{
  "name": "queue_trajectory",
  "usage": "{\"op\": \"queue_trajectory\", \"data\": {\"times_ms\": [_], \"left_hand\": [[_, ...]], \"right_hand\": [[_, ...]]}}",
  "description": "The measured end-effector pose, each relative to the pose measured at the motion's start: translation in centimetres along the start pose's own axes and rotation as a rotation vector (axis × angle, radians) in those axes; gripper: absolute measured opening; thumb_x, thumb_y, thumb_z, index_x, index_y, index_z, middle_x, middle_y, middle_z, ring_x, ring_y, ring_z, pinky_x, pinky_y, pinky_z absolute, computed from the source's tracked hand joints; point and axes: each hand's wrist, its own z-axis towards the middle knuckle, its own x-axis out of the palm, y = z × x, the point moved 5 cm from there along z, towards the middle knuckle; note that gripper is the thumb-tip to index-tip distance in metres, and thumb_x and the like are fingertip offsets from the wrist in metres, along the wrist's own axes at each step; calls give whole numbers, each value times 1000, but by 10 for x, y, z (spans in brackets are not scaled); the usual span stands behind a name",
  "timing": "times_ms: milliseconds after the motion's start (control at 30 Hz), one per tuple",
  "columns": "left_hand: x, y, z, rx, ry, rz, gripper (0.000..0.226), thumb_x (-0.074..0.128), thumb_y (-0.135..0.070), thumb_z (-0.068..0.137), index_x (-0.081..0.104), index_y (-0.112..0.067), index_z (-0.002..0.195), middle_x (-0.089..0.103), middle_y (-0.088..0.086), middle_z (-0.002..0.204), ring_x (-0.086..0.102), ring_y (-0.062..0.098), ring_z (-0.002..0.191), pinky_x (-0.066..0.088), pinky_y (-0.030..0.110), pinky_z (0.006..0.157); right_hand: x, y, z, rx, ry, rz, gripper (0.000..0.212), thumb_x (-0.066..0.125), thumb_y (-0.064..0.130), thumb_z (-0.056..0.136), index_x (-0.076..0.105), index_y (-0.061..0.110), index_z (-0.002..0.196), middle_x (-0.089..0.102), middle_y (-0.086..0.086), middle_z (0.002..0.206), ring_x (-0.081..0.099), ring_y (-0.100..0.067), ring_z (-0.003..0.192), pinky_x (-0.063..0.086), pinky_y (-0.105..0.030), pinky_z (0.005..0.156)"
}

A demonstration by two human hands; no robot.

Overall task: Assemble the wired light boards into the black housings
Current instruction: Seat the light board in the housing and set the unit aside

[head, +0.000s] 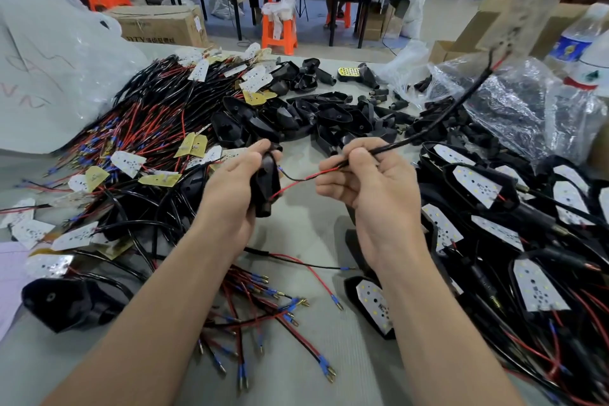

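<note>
Two hands in view, both occupied. The left hand (230, 181) is closed, fingers and thumb curled round one black housing (265, 188), which it holds upright above the table (296, 241), narrow end down. The right hand (372, 188) is likewise closed, thumb and fingers pinching one black sheathed cable (428, 128) near its stripped end. Two thin leads (296, 180), one red and one black, run from that pinch across the gap to the housing; whether they enter it cannot be told. The cable rises up and to the right to one light board (520, 20), held in the air and blurred. Between the forearms lies a loose bundle of red and black leads with blue-sleeved terminals (263, 306), too tangled to count. Beyond the hands, at centre, a heap of empty black housings (329, 115), well over a dozen. To the left, a large pile of wired boards (131, 128), white and yellow faces mixed, not countable. At lower left, one larger black shell (66, 303) lies on its side. To the right, assembled units (474, 181), boards seated in housings; at least eight white faces counted. Behind them, one clear plastic bag (510, 102) holding dark parts and two water bottles (576, 39). Far background: one cardboard box (161, 25) and three orange stools (278, 33).
</note>
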Motion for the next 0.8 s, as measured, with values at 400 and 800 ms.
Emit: {"op": "queue_trajectory", "data": {"times_ms": [400,800], "left_hand": [[17,5,-10,30,259,99,31,45,-14,109,72,-15,123,75,5,115,70,17,89,59,34,69],[8,5,-6,-43,361,191,42,41,-13,108,82,-21,106,78,5,108,72,15,85,57,28,61]], "right_hand": [[-9,3,1,-138,-176,196,18,43,1,106,57,5,95,70,-15,76,70,-25,62,60,-31,60],[-9,4,3,-13,-55,55,17,44,3,106,56,6,95,67,-10,66,61,-18,46,50,-24,44]]}}
